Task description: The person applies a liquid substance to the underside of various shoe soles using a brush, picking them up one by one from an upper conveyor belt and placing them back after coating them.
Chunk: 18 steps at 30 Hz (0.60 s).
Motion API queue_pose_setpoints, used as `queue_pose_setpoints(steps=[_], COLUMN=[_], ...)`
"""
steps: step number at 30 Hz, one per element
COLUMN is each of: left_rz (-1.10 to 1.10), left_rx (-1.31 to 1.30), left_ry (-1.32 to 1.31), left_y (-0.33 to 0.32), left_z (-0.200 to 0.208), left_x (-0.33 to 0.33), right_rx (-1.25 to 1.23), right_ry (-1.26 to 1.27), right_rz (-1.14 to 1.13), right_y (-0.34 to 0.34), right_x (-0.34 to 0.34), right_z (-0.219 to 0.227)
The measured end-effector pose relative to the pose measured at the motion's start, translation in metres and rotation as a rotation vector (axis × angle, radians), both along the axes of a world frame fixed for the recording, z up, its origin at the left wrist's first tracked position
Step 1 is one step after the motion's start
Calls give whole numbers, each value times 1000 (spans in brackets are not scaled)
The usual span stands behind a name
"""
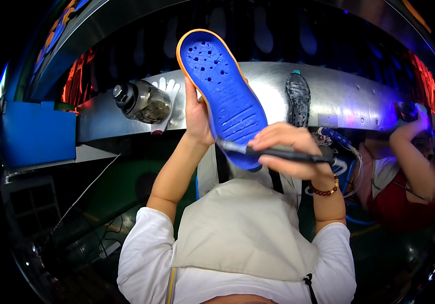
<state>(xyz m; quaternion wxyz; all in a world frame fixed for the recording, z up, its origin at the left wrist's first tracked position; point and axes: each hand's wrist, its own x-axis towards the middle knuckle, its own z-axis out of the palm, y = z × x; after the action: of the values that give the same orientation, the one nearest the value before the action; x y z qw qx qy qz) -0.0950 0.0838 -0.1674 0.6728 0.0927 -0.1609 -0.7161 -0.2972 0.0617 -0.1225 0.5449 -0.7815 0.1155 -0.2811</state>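
Observation:
A blue shoe sole [230,96] with an orange rim is held up in front of me, its inner side with small holes and ridges facing up. My left hand [197,116] grips it along its left edge. In my right hand [291,147] is a brush [283,153] with a dark handle. Its pale bristles touch the near end of the sole, at the left edge. The surface of the sole looks wet and glossy in places. My left fingers are partly hidden beneath the sole.
A metal ledge [349,96] runs across ahead of me. On it stand a dark-capped clear bottle [149,103], a white glove [169,88] and a black sole [298,99]. Dark soles line the area behind. At the right, another person's arm [412,137] reaches over the ledge.

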Motion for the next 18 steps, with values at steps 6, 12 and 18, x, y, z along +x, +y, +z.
queue_pose_setpoints(steps=[6,12,18], left_rz=[8,88,90], left_rx=[61,128,61], left_ry=[-7,-156,-18], left_y=[1,-1,-6], left_z=[15,14,31], left_x=[2,9,9], right_rx=[254,162,511], right_ry=[-149,-29,-118], right_rz=[12,53,-123], right_y=[-9,0,-2], right_x=[-12,-10,-9], right_z=[-9,-2,-9])
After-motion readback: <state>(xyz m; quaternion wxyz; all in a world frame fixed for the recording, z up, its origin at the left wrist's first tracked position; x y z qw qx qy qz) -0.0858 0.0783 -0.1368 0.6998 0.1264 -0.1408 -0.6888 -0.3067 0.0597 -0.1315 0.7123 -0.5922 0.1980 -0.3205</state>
